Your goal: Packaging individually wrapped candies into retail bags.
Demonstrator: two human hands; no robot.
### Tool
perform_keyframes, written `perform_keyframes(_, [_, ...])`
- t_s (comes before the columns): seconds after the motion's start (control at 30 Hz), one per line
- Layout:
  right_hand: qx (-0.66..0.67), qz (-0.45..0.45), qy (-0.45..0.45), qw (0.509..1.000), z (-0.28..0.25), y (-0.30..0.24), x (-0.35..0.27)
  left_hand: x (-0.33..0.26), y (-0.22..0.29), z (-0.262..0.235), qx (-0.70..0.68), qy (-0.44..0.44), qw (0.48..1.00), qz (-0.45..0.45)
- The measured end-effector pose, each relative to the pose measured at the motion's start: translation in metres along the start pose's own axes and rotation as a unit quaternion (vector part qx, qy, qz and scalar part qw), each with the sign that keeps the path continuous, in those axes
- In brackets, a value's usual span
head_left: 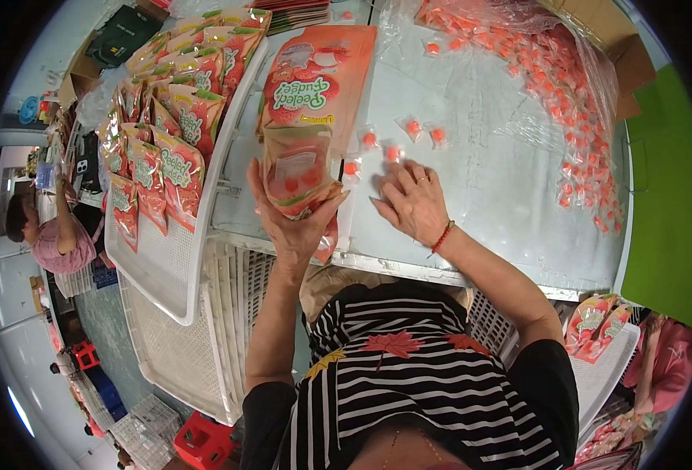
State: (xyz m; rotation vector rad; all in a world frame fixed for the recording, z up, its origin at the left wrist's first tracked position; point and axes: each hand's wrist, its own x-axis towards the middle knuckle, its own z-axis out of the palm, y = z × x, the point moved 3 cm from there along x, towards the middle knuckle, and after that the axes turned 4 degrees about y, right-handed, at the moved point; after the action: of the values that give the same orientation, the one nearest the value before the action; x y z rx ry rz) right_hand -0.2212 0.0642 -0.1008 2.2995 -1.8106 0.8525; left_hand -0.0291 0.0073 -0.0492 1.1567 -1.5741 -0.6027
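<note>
My left hand point(292, 239) is wrapped round the lower part of an open candy pouch point(299, 145), its mouth spread so that a few red candies and a pale packet show inside. My right hand point(418, 202), with a red bracelet at the wrist, rests low over the table, thumb apart from the bent fingers. Its fingertips are beside a wrapped red candy point(393, 152); nothing shows in its grasp. Several more wrapped candies lie close by, one red candy point(351, 168) between the two hands. A flat printed pouch point(354, 70) lies beyond the open one.
A white tray point(175, 270) of filled pouches point(180, 172) stands at left, above stacked crates. A heap of wrapped candies point(565, 117) spills from a clear plastic bag at right. Another tray point(608, 376) with pouches is at lower right, near a person in red point(675, 364). Another person point(64, 243) stands far left.
</note>
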Motion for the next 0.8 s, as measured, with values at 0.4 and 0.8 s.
perform_keyframes(0.4, [0.594, 0.398, 0.216, 0.665, -0.045, 0.039, 0.043, 0.001, 0.024, 0.034, 0.195, -0.09, 0.954, 0.209])
perform_keyframes(0.8, [0.527, 0.338, 0.167, 0.762, -0.057, -0.008, 0.066, -0.008, 0.022, 0.058, 0.166, -0.046, 0.96, 0.22])
